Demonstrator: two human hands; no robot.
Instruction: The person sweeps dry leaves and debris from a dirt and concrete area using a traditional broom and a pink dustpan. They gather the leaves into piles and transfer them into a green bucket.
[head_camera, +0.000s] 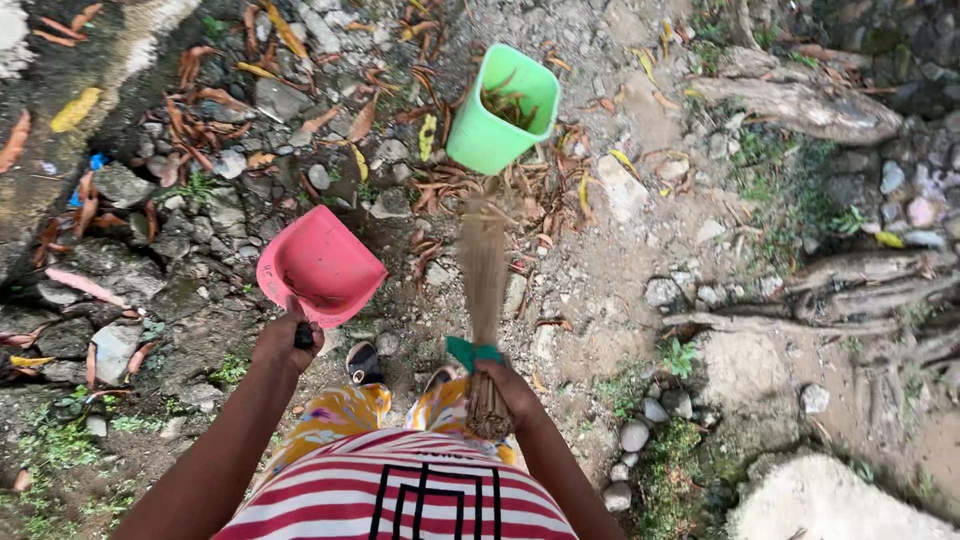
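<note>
Our left hand grips the pink dustpan, right hand the broom; its blurred bristles may tip the green bin at 12 o'clock.

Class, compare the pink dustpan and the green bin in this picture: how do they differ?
The pink dustpan is shallow and flat; the green bin is deep and tall. The dustpan is held by the left hand; the bin stands alone on the ground. The bin holds leaves; the dustpan looks nearly empty. Both look plastic.

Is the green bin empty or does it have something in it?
Not empty: green bin stands upright, with dry leaves visible inside.
</note>
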